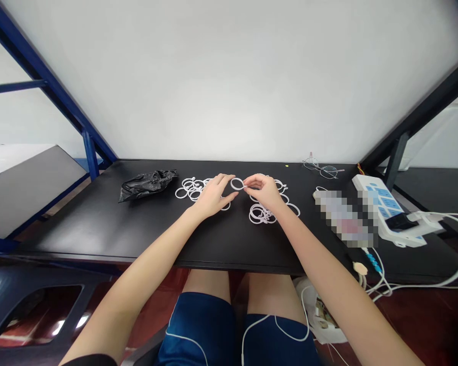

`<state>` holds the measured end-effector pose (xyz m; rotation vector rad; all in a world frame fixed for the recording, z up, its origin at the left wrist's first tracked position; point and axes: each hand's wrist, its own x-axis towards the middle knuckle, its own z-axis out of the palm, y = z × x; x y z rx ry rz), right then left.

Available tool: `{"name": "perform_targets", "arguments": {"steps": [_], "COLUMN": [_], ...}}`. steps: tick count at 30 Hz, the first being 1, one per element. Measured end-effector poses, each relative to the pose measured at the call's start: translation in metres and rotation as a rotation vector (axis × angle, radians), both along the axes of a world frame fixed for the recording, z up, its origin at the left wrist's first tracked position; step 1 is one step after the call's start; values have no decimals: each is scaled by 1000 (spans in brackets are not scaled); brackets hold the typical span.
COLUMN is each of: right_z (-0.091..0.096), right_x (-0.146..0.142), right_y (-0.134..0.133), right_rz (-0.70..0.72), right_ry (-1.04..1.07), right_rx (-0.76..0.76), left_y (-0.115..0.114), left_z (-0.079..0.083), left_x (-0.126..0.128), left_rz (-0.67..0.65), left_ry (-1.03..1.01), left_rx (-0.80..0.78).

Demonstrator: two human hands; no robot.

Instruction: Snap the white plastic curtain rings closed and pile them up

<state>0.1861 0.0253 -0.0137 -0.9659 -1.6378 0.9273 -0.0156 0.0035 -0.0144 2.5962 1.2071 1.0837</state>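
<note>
Scanning from the left edge of the black desk (110,229), I find a crumpled black plastic bag (147,185) lying toward the back left corner. Next comes the left pile of white rings (194,189), loosely overlapping, several with a small knob. The left hand (213,195) is over the right side of that pile, thumb and fingers spread wide; its fingertips come close to one white ring (237,189), though I cannot tell whether they touch it. That ring is about midway between the desk's left and right edges, in the gap between the piles. From its other side the right hand (265,190) pinches it narrowly between thumb and fingers. Below and around that hand I see the right pile of white rings (264,219). Farther right, a pair of glasses (320,168) rests by the back edge, and nearer me sits an oblong object blurred beyond reading (343,218). Beside it, along the right edge, lies a white power strip (385,203) with a black charger (400,221) on it, while white cables (442,283) trail by the front right corner.
</note>
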Motion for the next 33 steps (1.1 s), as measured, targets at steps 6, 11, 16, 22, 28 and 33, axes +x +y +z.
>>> {"name": "perform_targets", "arguments": {"steps": [6,11,16,22,28,33], "right_z": [3,5,4,3,3,1], "right_x": [-3,-3,-3,-4,-2,-1], "right_y": [-3,-5,-3,-3,-3,-2], "right_rz": [68,59,56,43,28,23], "right_ry": [78,90,92,66,44,27], "right_rx": [-73,-89,-81,-83,-110,-113], "left_y": [1,3,2,1,0,0], "left_z": [0,-1,-1,0,2,3], "left_x": [0,-1,-1,-1,-1,0], "left_rz": [-37,-43,-51,-58,-58,-46], "left_ry": [9,16,6,-1,-7,-20], "left_rx": [34,67,63,24,42,70]}}
